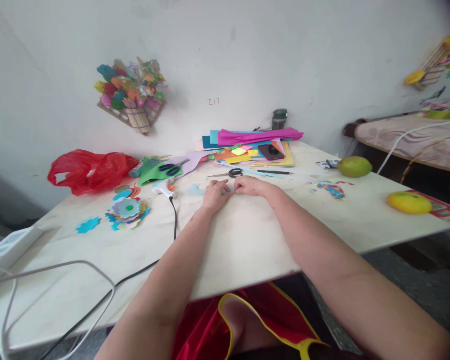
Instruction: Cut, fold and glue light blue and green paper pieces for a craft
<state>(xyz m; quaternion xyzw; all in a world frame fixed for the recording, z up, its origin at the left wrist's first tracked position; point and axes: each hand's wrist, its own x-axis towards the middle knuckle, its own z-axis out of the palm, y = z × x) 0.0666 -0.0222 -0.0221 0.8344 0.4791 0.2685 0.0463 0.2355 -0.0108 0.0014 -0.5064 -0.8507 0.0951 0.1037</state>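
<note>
My left hand (216, 195) rests on the table with its fingers bent, and my right hand (250, 186) meets it with its fingers closed in a pinch. Between the fingertips a small bit of light blue paper (231, 189) shows; the hands hide most of it. To the left of my left hand lies a light blue paper scrap (196, 190). Just beyond the hands are black-handled scissors (235, 173) and a black pen (273, 172). A white glue gun (163, 189) with a black cord lies farther left.
Flower-shaped paper cutouts (127, 209) are stacked at left, near a red plastic bag (92, 170). Other scissors (174, 168) lie on green paper. Coloured sheets (258, 135) and a phone (271, 152) are at the back. A green fruit (354, 166) and a yellow fruit (409, 202) sit right.
</note>
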